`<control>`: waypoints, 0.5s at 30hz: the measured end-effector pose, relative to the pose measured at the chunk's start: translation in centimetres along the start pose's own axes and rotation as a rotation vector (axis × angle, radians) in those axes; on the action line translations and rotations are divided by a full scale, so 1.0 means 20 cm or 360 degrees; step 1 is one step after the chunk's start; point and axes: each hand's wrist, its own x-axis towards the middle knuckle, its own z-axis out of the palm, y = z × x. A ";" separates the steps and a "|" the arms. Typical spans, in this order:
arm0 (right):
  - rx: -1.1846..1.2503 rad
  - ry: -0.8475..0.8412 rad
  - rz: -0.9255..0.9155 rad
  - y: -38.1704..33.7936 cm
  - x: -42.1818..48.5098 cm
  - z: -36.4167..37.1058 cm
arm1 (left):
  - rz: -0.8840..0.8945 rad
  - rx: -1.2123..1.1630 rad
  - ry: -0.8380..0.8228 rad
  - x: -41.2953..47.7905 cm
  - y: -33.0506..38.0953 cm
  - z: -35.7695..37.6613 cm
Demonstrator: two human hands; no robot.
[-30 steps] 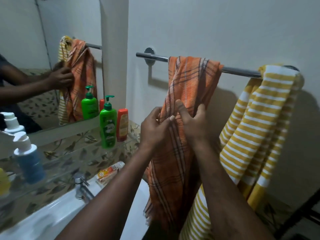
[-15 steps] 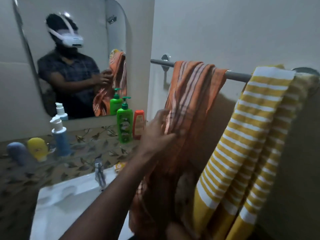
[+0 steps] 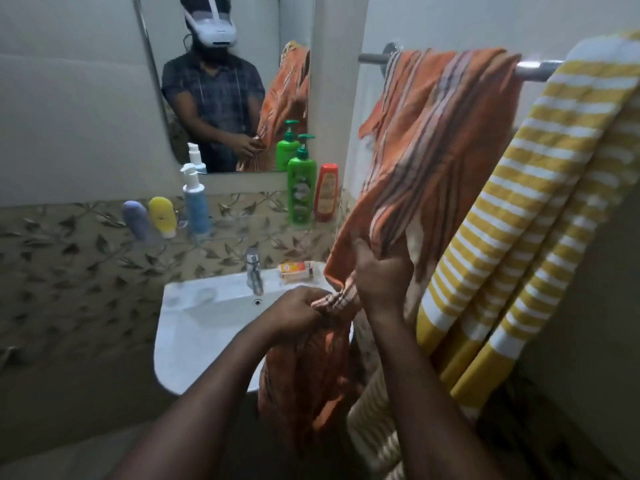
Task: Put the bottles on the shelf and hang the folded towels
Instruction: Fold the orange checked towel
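An orange plaid towel [image 3: 440, 133] hangs over the metal towel bar [image 3: 535, 69]. Beside it on the right hangs a yellow and white striped towel [image 3: 540, 188]. My left hand [image 3: 298, 311] pinches the orange towel's lower edge over the sink. My right hand [image 3: 381, 275] grips the same towel a little higher, where the cloth bunches. On the glass shelf [image 3: 242, 233] stand a green pump bottle [image 3: 302, 188], an orange-red bottle [image 3: 326, 192], a blue pump bottle [image 3: 195, 202], a yellow bottle [image 3: 162, 216] and a grey-blue bottle [image 3: 135, 220].
A white sink [image 3: 194, 327] with a chrome tap [image 3: 254, 271] sits under the shelf. A small orange box [image 3: 298, 270] lies on the sink's back rim. The mirror [image 3: 86, 81] above reflects a person with a headset. The wall is close on the right.
My view has swung left and down toward the sink. Both hands slid from the towel's middle down to its lower edge, which they now gather.
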 end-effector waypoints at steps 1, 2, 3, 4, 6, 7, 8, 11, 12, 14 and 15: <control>-0.0010 -0.0014 0.0040 0.01 -0.04 0.01 | -0.0036 0.0130 -0.0094 -0.02 -0.04 0.01; -0.0062 -0.0067 0.0089 0.04 -0.10 0.03 | -0.0060 0.0300 -0.0205 -0.06 -0.07 0.00; -0.0113 -0.0154 0.0134 0.07 -0.18 0.05 | -0.0079 0.0430 -0.0281 -0.09 -0.11 -0.02; -0.0180 -0.0289 0.0194 0.10 -0.26 0.06 | -0.0090 0.0462 -0.0315 -0.12 -0.14 -0.05; -0.0412 -0.0751 0.0398 0.15 -0.39 0.05 | -0.0129 0.0044 -0.0252 -0.20 -0.20 -0.11; -0.0605 -0.1047 0.0491 0.20 -0.46 0.04 | -0.0162 -0.0338 -0.0147 -0.24 -0.22 -0.14; -0.0826 -0.1310 0.0427 0.24 -0.52 0.02 | -0.0164 -0.0672 -0.0041 -0.27 -0.23 -0.15; -0.1061 -0.1681 0.0008 0.35 -0.67 -0.03 | -0.0086 -0.0847 0.0075 -0.32 -0.21 -0.13; -0.1017 -0.1710 0.0013 0.37 -0.71 -0.04 | -0.0091 -0.0796 0.0033 -0.33 -0.20 -0.09; -0.1099 -0.1682 -0.0078 0.37 -0.75 -0.06 | -0.0109 -0.0549 0.0005 -0.32 -0.23 0.02; -0.1134 -0.1633 -0.0150 0.38 -0.76 -0.08 | -0.0087 -0.0347 0.0056 -0.31 -0.26 0.08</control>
